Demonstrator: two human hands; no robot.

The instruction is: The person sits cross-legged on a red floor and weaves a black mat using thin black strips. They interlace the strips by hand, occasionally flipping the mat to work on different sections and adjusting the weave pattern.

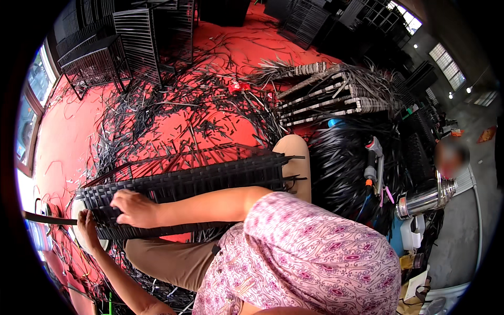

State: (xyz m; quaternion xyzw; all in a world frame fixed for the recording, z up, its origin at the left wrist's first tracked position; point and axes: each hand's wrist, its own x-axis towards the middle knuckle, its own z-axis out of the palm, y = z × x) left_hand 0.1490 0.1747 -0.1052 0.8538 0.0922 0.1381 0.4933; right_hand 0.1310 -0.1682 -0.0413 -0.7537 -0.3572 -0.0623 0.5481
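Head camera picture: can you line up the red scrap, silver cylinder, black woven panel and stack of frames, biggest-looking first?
1. Black woven panel
2. Stack of frames
3. Silver cylinder
4. Red scrap

That's how they look; farther things look smaller.

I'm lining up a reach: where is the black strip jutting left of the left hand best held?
Probably pinch the black strip midway along its visible stretch, from the person's left: it runs out sideways there, beyond the left hand and woven panel.
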